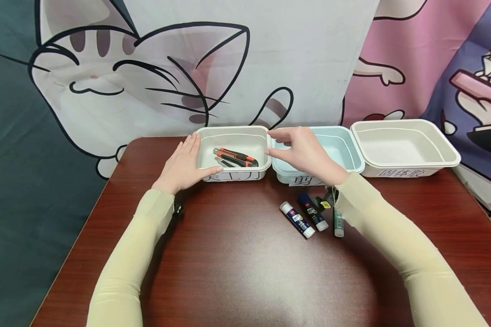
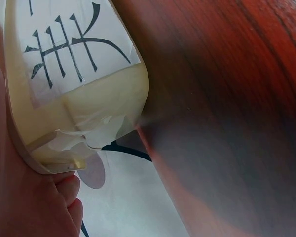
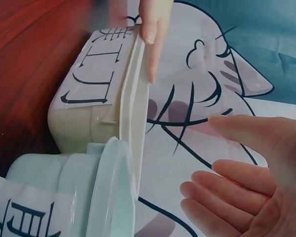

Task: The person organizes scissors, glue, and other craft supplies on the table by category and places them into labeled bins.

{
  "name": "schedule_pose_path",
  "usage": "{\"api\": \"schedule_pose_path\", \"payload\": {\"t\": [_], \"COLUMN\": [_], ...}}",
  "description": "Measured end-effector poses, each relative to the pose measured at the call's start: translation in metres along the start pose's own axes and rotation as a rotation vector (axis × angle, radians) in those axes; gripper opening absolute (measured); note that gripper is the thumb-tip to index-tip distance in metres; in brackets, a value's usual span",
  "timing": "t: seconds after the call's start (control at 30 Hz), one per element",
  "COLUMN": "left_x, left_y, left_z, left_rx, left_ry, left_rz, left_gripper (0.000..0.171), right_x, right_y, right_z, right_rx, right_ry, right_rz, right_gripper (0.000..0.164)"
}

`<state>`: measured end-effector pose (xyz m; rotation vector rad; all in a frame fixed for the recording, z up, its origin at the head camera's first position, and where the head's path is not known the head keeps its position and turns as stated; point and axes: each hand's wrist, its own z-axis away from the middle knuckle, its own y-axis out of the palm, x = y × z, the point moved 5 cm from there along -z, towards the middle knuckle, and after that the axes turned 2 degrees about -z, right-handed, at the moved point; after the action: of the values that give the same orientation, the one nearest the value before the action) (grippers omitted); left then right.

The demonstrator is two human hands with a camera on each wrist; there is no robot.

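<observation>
A white bin (image 1: 233, 175) holds several box cutters (image 1: 237, 157) with red and black handles. My left hand (image 1: 182, 164) lies along its left rim with straight fingers, the thumb reaching over the front edge. The left wrist view shows this hand (image 2: 32, 202) at the rim beside the paper label (image 2: 79, 49). Over the pale blue bin (image 1: 353, 156), my right hand (image 1: 304, 152) has its thumb and fingers apart, the tips near the white bin's right rim. In the right wrist view nothing lies between that hand's (image 3: 259, 182) thumb and fingers.
Another white bin (image 1: 405, 170) stands at the right end of the row. Before the blue bin lie three glue sticks: one with a white cap (image 1: 297, 220), one dark blue (image 1: 313, 211), and a green one (image 1: 338, 223) partly under the right wrist. A cat-print cloth (image 1: 303, 54) hangs behind.
</observation>
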<state>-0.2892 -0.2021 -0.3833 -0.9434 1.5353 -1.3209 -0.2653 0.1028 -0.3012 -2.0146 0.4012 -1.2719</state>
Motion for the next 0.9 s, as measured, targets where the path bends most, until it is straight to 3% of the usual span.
{"api": "schedule_pose_path", "payload": {"t": [0.27,0.9], "left_x": [0.000,-0.001], "left_y": [0.000,0.000], "left_z": [0.000,0.000], "left_rx": [-0.007,-0.009], "left_ry": [0.003,0.001], "left_rz": [0.002,0.009], "left_gripper": [0.126,0.126], "right_x": [-0.003,-0.022], "right_y": [-0.011,-0.028], "right_z": [0.018,0.061], "right_rx": [-0.012,-0.032], "right_ry": [0.000,0.034], "right_rz": [-0.068,-0.026], "right_gripper": [0.049,0.052]}}
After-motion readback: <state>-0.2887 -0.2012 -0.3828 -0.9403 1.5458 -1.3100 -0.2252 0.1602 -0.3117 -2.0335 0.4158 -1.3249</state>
